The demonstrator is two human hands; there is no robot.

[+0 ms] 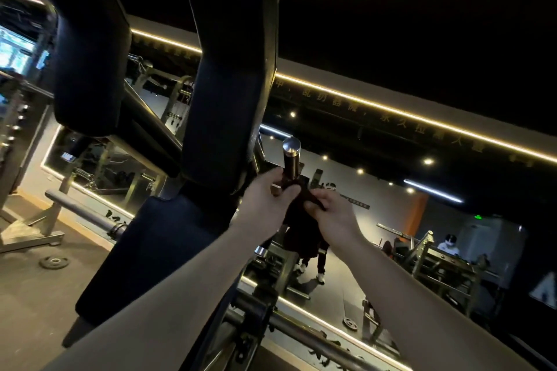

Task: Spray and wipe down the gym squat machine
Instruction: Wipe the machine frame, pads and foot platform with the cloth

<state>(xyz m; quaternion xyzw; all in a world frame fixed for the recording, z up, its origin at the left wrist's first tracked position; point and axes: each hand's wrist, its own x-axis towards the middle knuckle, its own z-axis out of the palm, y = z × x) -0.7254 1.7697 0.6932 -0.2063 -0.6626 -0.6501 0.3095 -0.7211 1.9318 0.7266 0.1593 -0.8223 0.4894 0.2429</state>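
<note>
Hands meet just right of centre: my left hand [265,190] curls round the base of the squat machine's handle peg [291,156]. At its four o'clock, my right hand [331,214] pinches the dark cloth [301,226]. Wiping seems midway; the shoulder pads [229,99] at eleven o'clock likely await.

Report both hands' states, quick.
Left hand: gripping the base of the peg.
Right hand: pinching the cloth.
</note>
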